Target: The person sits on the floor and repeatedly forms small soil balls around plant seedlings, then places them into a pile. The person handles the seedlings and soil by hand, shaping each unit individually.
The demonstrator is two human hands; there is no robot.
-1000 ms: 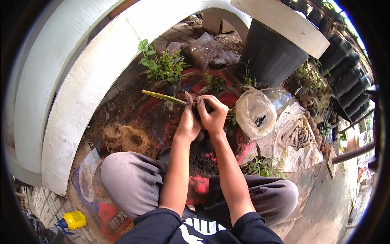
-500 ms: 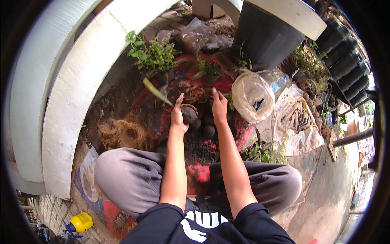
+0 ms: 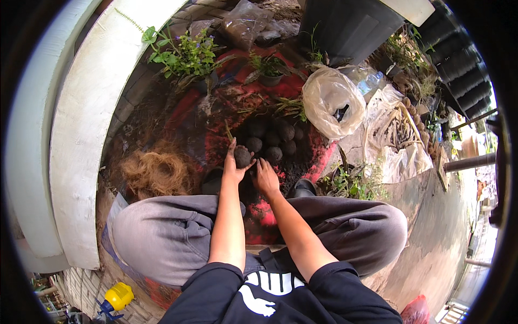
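Note:
A dark, round soil ball [image 3: 242, 156] rests in my left hand [image 3: 233, 166], whose fingers curl around its side. My right hand [image 3: 265, 178] is just to the right of that ball, low over the loose black soil [image 3: 291, 171]; its fingers point forward and look apart, with nothing visible in them. Several similar soil balls [image 3: 274, 154] lie grouped beyond both hands on a red, soil-strewn sheet [image 3: 189, 108]. A thin, pale stalk [image 3: 229, 131] shows just past my left fingertips; whether it touches the hand is unclear.
Brown fibre [image 3: 159, 171] lies in a loose heap at left. Potted plants [image 3: 194, 56] stand at the back, near a big black pot [image 3: 345, 32]. An open plastic bag [image 3: 332, 102] sits at right. A yellow spray bottle [image 3: 118, 296] is at lower left.
Both hands have come nearer to me, the left still with the soil ball. My right hand has dropped toward the soil beside it, uncovering the other balls. The view has shifted.

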